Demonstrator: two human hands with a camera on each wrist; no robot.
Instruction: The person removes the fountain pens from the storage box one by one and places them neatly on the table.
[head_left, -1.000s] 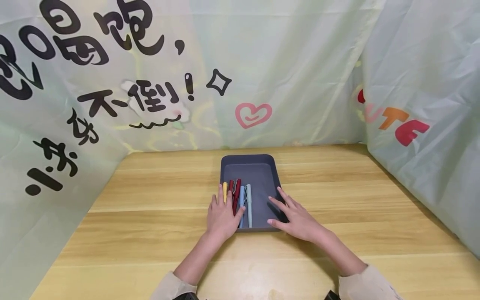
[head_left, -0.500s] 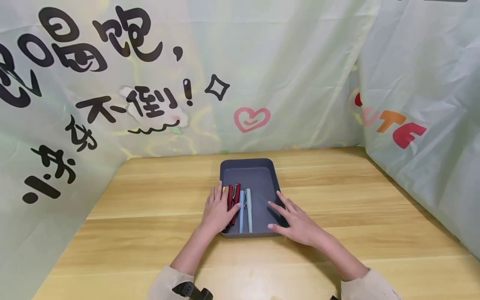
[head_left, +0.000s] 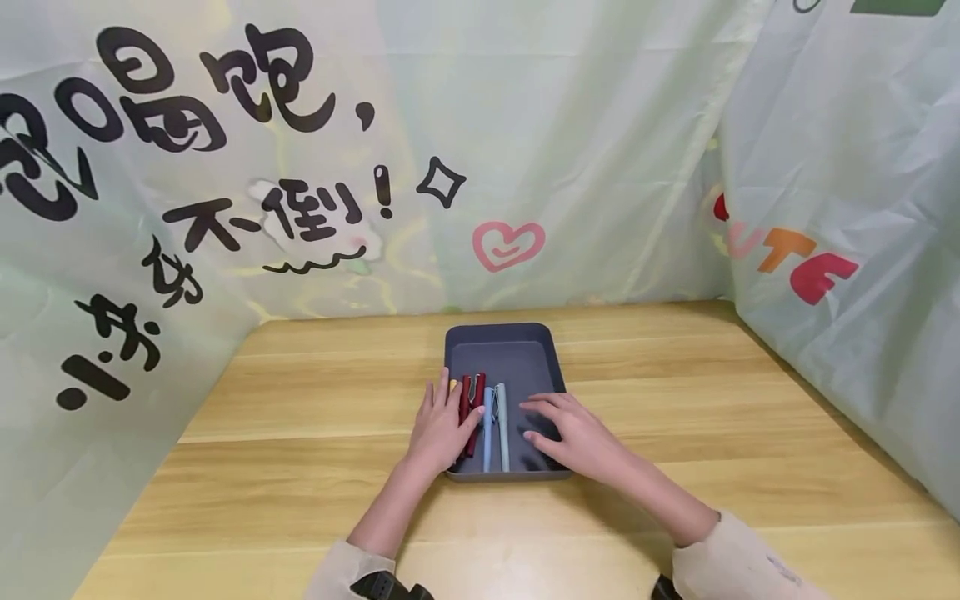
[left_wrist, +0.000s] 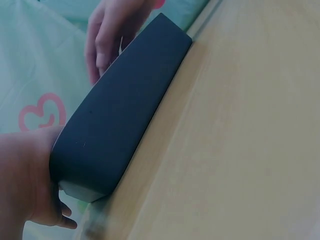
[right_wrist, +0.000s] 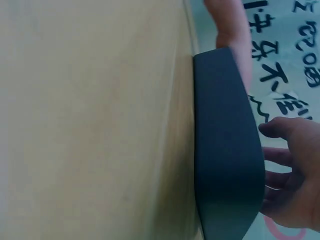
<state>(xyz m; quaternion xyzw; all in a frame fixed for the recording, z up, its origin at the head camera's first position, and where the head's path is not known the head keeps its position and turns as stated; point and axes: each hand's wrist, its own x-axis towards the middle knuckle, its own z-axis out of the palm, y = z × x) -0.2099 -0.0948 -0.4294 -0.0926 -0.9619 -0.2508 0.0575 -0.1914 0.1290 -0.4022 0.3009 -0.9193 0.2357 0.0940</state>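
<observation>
A dark grey-blue tray [head_left: 517, 354] lies on the table with several pens along its left half. Over its left edge reaches my left hand [head_left: 437, 432], fingers extended and thumb tip at a dark red pen [head_left: 478, 396]. That hand partly covers a second dark red pen [head_left: 465, 400] and a yellow pen [head_left: 453, 385]. To their right lie a blue pen [head_left: 487, 429] and a pale blue-grey pen [head_left: 503, 427], side by side. My right hand [head_left: 581, 433] hovers over the tray's right side, fingers slightly bent, nothing seen in its grasp. Both wrist views show the tray's outer wall [left_wrist: 117, 110].
The wooden table [head_left: 300, 467] extends on both sides of the tray. Fabric sheets [head_left: 615, 150] with printed writing and a pink heart hang behind it and along the sides. A dark strap [head_left: 382, 585] shows at the left sleeve.
My right hand has moved left, from the tray's right edge to over its inside. The left hand has slid slightly left off the blue pen. The head view has tilted up a little.
</observation>
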